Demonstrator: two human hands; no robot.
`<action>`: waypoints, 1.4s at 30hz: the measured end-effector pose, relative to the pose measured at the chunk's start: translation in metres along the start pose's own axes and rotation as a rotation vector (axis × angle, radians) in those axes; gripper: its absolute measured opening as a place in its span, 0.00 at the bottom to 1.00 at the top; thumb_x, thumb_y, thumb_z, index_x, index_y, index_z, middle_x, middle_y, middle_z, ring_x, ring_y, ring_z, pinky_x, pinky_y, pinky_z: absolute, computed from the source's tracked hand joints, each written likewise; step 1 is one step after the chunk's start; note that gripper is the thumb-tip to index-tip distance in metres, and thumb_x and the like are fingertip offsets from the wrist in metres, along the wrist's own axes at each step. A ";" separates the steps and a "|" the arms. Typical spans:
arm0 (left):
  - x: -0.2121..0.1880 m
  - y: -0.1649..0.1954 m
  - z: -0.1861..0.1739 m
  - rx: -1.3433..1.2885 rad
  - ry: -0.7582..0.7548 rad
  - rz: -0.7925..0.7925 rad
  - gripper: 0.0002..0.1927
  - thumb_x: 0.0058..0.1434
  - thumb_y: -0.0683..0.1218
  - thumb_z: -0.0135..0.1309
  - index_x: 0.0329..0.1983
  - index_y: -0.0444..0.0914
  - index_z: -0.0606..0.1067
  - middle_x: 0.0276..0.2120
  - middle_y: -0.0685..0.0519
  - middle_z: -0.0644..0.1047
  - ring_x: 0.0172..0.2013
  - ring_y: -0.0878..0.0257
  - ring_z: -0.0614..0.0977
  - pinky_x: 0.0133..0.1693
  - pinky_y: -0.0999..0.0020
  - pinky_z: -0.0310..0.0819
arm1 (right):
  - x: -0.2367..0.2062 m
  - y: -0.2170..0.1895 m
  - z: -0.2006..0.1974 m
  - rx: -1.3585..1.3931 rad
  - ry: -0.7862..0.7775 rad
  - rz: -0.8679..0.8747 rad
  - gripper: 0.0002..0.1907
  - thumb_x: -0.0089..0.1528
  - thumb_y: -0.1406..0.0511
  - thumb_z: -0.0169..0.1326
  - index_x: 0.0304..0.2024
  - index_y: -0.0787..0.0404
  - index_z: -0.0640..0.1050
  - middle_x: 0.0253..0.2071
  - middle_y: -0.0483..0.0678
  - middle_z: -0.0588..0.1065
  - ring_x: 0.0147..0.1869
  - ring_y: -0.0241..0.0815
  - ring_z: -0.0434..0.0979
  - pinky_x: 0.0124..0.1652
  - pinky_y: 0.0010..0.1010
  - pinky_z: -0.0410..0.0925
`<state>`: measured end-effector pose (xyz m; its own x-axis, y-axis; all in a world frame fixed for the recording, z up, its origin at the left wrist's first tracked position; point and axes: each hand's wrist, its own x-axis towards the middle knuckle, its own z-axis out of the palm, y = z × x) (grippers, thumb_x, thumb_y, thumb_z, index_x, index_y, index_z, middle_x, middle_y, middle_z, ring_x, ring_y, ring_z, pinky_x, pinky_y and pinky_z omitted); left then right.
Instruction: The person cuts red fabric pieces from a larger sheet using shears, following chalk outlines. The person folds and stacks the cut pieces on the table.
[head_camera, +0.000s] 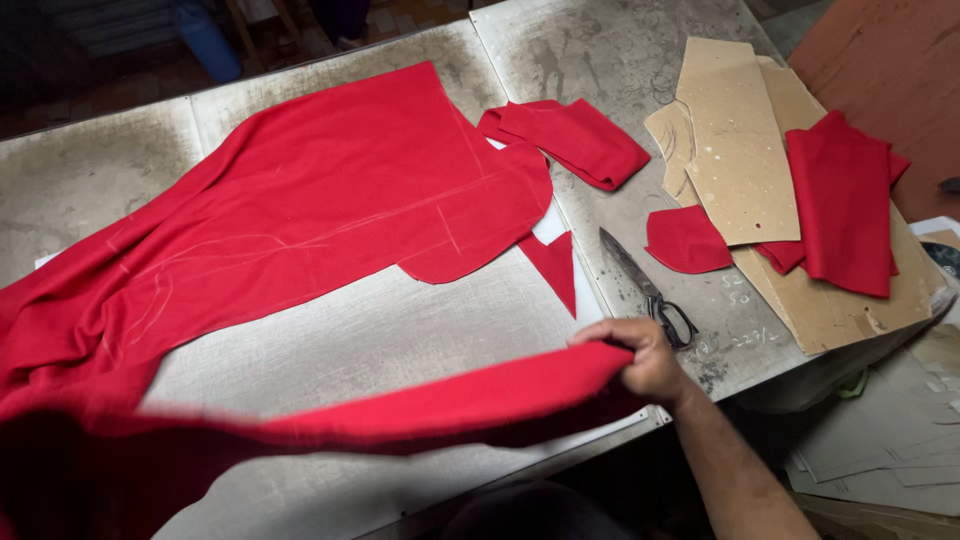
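My right hand (640, 358) grips the end of a long strip of red fabric (440, 405) and holds it lifted over the near edge of the metal table (90, 170). The strip runs left and joins the large red cloth (320, 200) spread over the table with faint chalk lines on it. Black scissors (645, 285) lie just beyond my hand, blades pointing away. My left hand is out of view.
Folded red pieces (575, 140) lie at the back, a small red cut piece (686, 240) beside cardboard patterns (735, 140), and a red stack (840, 200) on them. A small red triangle (555, 268) rests on white paper. Paper sheets (880, 450) lie below the table's right edge.
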<state>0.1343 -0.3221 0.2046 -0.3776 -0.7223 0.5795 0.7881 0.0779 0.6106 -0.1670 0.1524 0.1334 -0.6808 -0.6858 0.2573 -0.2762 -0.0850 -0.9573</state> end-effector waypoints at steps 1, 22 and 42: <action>-0.002 -0.007 -0.006 -0.042 -0.009 -0.081 0.49 0.65 0.32 0.45 0.88 0.38 0.41 0.77 0.44 0.57 0.77 0.54 0.59 0.76 0.43 0.53 | 0.014 -0.002 -0.007 -0.061 -0.007 0.024 0.21 0.51 0.78 0.51 0.45 0.64 0.84 0.42 0.52 0.85 0.46 0.39 0.86 0.50 0.31 0.79; -0.045 -0.087 -0.123 1.595 0.111 -0.912 0.25 0.55 0.58 0.68 0.48 0.39 0.80 0.36 0.49 0.81 0.38 0.54 0.83 0.43 0.55 0.79 | 0.138 0.014 0.129 0.379 -0.142 0.647 0.38 0.61 0.67 0.59 0.73 0.62 0.62 0.56 0.57 0.74 0.51 0.41 0.78 0.49 0.34 0.74; -0.029 -0.081 -0.160 0.916 0.035 -1.046 0.20 0.61 0.50 0.60 0.54 0.36 0.78 0.41 0.45 0.86 0.39 0.61 0.87 0.44 0.65 0.83 | 0.133 0.060 0.255 0.062 0.116 0.664 0.41 0.58 0.69 0.55 0.72 0.63 0.54 0.45 0.52 0.76 0.43 0.41 0.82 0.39 0.33 0.78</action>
<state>0.1593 -0.4176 0.0522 -0.5645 -0.7398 -0.3661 -0.4502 -0.0958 0.8878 -0.1013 -0.1282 0.0763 -0.7619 -0.5254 -0.3787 0.2623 0.2843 -0.9222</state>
